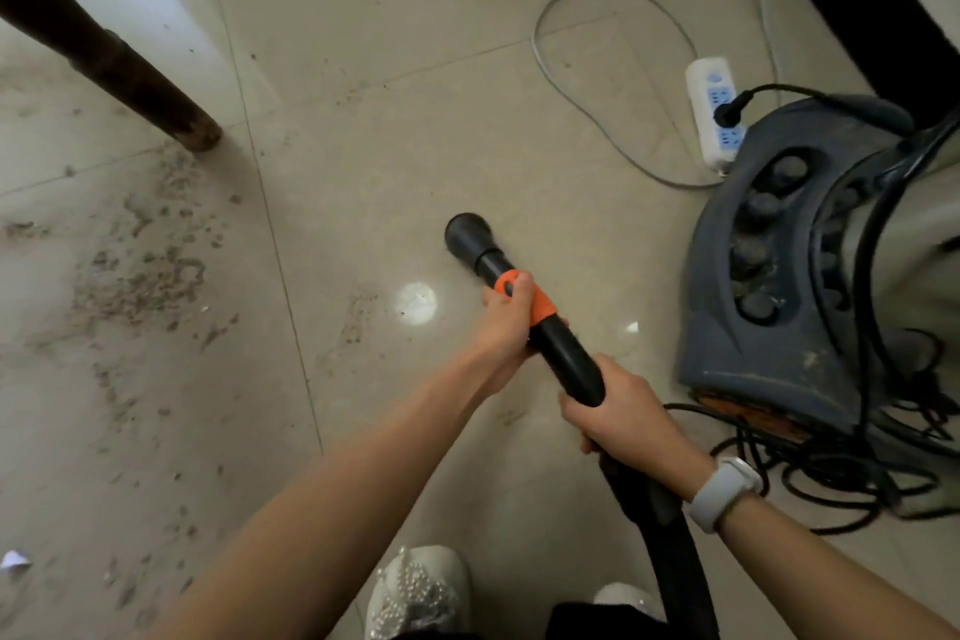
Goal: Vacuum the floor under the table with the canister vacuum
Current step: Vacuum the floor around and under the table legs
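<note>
We hold the vacuum wand (540,327) just right of the frame centre, its round nozzle (469,238) pointing toward 11 o'clock and set at or just above the tiled floor (363,146); contact cannot be confirmed from this view. We judge the step in hand to be the approach: the nozzle sits over a fairly clean tile, while the scattered debris (140,276) lies well apart at 9 o'clock, spreading up to the dark table leg (119,68) at 10 o'clock. The next move calls for swinging the nozzle left across the tile joint into that debris and working around the foot of the leg, keeping the mouth low to the floor. Our left hand (506,322) is wrapped closed around the wand at its orange collar (540,304), thumb on top. Our right hand (618,411) is closed around the wand lower down, near where the black hose (670,551) joins it, and carries a pale wristband (724,494). The canister vacuum (789,270) stands at 3 o'clock, near the wand. A white power strip (714,112) lies at 2 o'clock with a black plug in it, and loose black cable (810,478) is coiled at 4 o'clock; we judge this cable may drag during the leftward sweep. White shoes (415,592) show at 6 o'clock.
</note>
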`<state>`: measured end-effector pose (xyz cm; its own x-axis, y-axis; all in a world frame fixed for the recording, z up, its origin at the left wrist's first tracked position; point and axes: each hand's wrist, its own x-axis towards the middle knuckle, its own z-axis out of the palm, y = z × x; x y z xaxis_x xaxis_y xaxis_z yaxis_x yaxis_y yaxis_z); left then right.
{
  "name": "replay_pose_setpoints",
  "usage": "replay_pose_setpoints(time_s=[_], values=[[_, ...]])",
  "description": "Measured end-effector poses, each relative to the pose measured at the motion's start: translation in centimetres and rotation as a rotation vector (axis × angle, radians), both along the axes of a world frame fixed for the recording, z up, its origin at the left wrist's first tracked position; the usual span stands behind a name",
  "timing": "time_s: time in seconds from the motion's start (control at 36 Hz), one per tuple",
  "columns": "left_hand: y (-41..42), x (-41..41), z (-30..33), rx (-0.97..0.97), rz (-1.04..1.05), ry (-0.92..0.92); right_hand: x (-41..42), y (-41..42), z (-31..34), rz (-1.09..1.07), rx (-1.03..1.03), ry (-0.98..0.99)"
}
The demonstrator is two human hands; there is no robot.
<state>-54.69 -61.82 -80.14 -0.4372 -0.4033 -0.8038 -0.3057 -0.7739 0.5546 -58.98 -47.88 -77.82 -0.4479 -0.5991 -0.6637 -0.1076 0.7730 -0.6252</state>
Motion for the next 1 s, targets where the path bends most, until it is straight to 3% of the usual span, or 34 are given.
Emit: replay_pose_setpoints(time_s=[0.14, 0.33, 0.44, 0.78, 0.89, 1.0], values=[[1.3, -2.5, 0.0, 0.039, -0.156, 0.034, -0.4, 1.3, -0.1, -0.127, -0.027, -0.005], [-2.7, 2.6, -2.2, -0.115, 0.086, -0.050, 1.2, -3.3, -0.9, 0.088, -0.095, -0.214], [-4.4, 5.2, -2.5, -0.159, 0.153, -0.059, 2.9, -5.3, -0.9, 0.136, -0.116, -0.224], [-2.4, -3.7, -2.0, -0.106, -0.254, 0.107, -0.9, -2.5, -1.3, -0.187, -0.045, 0.181], [-2.6, -4.0, -2.0, -0.103, -0.284, 0.093, -1.0, -2.8, -1.3, -0.195, -0.077, 0.098], [-4.6, -2.6, -2.1, -0.189, -0.184, 0.030, -0.8, -5.3, -1.0, -0.121, -0.129, -0.040]])
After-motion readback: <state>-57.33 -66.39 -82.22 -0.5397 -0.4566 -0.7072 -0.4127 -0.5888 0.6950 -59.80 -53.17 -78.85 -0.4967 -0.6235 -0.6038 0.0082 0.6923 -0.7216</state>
